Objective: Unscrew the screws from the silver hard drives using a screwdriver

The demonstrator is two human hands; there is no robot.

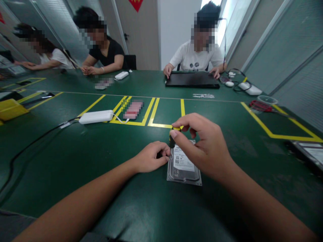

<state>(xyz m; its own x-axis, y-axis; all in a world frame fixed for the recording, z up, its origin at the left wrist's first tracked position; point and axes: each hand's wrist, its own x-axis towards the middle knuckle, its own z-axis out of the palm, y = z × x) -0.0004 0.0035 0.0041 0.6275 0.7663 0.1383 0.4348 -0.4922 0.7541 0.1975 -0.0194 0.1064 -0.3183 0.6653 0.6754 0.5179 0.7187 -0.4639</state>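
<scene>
A silver hard drive (185, 164) with a white label lies flat on the green table. Over its far left part stands a short yellow-and-black screwdriver (172, 139), roughly upright with its tip down at the drive's left edge. My right hand (202, 144) grips the screwdriver's handle between thumb and fingers. At the drive's left edge, my left hand (152, 156) has thumb and fingertips drawn together close to the screwdriver's tip. Whether they pinch the shaft, a small part or the drive's edge I cannot tell.
A white power strip (96, 116) with a black cable and a pinkish blurred phone (133, 110) lie to the left. At right are another drive-like device (306, 153) and a clear round container (267, 99). Across the table, a person handles a black flat panel (192, 79); others sit left.
</scene>
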